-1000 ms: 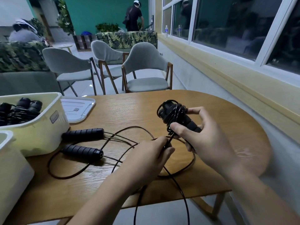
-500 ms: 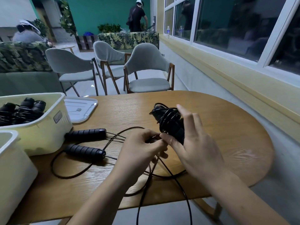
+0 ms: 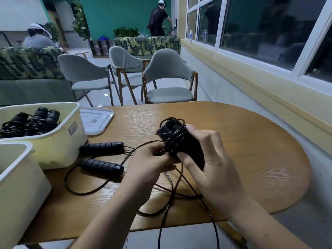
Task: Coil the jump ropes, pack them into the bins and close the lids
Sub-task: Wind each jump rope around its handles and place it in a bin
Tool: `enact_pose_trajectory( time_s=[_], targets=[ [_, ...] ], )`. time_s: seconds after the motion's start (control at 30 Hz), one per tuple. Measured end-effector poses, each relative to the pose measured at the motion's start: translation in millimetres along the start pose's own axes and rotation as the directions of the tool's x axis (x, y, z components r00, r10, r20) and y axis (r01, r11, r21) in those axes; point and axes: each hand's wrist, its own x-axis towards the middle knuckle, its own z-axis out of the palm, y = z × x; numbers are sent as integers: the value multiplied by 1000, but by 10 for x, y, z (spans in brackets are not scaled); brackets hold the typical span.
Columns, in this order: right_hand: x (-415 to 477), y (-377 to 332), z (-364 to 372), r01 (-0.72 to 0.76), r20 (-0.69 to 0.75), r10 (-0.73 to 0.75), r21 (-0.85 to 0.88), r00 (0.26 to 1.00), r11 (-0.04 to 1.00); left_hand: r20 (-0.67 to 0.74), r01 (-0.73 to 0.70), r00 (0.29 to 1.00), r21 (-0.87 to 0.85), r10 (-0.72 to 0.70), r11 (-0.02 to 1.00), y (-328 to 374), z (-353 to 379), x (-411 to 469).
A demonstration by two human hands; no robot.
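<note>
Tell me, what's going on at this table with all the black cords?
A person is coiling a jump rope. The right hand grips its two handles with cord wound round them, while the left hand pinches the loose cord beside them; the rest trails over the table edge. A second rope lies uncoiled on the table. Coiled ropes sit in the far bin, a lid lying beside it.
</note>
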Motion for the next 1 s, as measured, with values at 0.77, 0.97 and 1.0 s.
enact_pose_trajectory(
  time_s=[0.77, 0.97, 1.0],
  targets=[
    [131, -751, 762, 320, -160, -328, -79, 931, 944, -228, -75, 973, -225, 22, 971, 578, -634, -412],
    [123, -1315, 971, 371, -54, -368, 62, 928, 927, -319, -84, 946, -65, 59, 994, 857, -1202, -574],
    [137, -1365, 977, 375, -36, -373, 78, 927, 924, -340, -87, 938, -39, 69, 995, 876, -1270, -574]
  ],
)
